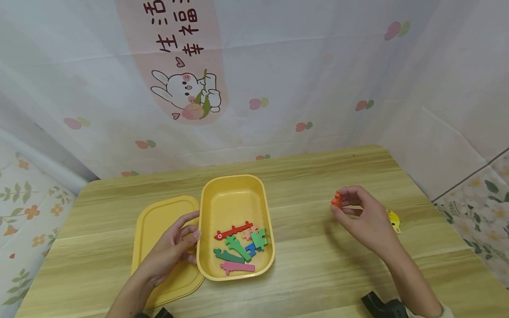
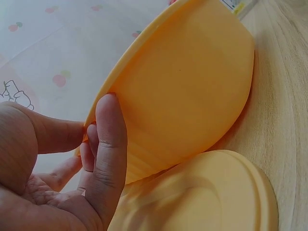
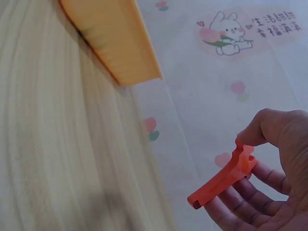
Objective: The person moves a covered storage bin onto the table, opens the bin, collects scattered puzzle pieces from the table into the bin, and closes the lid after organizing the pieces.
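My left hand [image 1: 175, 247] pinches the side rim of a yellow plastic box [image 1: 228, 185], thumb on the edge and fingers against the outer wall. In the box lie several jigsaw pieces: a long red one [image 1: 234, 230], a pink one [image 1: 238, 267], green ones [image 1: 259, 239] and a blue one [image 1: 251, 249]. Off to the right, above the table, my right hand [image 1: 363, 216] holds an orange puzzle piece [image 3: 221, 180] between thumb and fingers. In the right wrist view this piece shows a straight narrow end and a notched edge.
A yellow lid [image 1: 159, 221] lies on the wooden table [image 1: 306, 265], left of the box and partly under my left hand. Beyond my right wrist is a small yellow animal-shaped piece [image 1: 393, 221], partly hidden. A printed curtain [image 1: 286, 79] hangs behind the table's far edge.
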`<state>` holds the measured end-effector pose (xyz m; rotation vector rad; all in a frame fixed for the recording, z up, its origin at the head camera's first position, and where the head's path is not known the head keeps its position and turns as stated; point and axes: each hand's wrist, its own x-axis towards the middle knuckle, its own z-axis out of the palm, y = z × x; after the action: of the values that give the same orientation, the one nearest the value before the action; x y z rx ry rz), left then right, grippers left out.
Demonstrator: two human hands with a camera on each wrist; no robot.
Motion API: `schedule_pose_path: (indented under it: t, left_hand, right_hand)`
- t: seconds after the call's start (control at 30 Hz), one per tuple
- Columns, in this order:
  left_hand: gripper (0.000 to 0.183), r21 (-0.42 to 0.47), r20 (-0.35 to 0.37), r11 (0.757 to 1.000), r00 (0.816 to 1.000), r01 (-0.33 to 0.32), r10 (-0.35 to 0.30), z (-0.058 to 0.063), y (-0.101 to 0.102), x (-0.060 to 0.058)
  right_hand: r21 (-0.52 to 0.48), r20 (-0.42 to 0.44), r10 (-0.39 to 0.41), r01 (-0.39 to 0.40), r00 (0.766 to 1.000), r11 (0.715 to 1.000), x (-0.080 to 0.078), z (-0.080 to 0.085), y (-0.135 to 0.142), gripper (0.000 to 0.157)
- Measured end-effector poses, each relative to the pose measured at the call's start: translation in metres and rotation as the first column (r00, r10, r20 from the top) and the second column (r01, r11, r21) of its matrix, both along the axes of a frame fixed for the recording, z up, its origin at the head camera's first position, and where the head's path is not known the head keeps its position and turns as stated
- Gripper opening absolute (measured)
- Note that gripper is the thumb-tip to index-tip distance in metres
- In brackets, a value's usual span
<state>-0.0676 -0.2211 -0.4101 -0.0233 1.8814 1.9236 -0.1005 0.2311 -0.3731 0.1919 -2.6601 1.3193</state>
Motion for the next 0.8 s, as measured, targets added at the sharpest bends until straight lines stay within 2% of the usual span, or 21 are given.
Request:
schedule_pose_path:
  t: [0.23,0.43,0.8]
  left_hand:
    - [0.069,-0.015,0.014,1.000,1.000,0.002,-0.002,-0.002,0.003,0.000]
    - [0.068,-0.020,0.023,1.000,1.000,-0.011,0.012,-0.001,0.003,-0.001]
    - [0.068,-0.016,0.019,1.000,1.000,-0.015,0.016,0.000,0.000,-0.001]
  right_hand:
    - [-0.025,0.042,0.010,-0.009,0.999,1.000,-0.001,0.002,0.000,0.035]
    - [-0.102,0.066,0.051,-0.044,0.997,0.994,-0.003,0.001,-0.001,0.036]
    - [-0.169,0.126,0.086,-0.064,0.988,0.983,-0.005,0.002,-0.018,0.037]
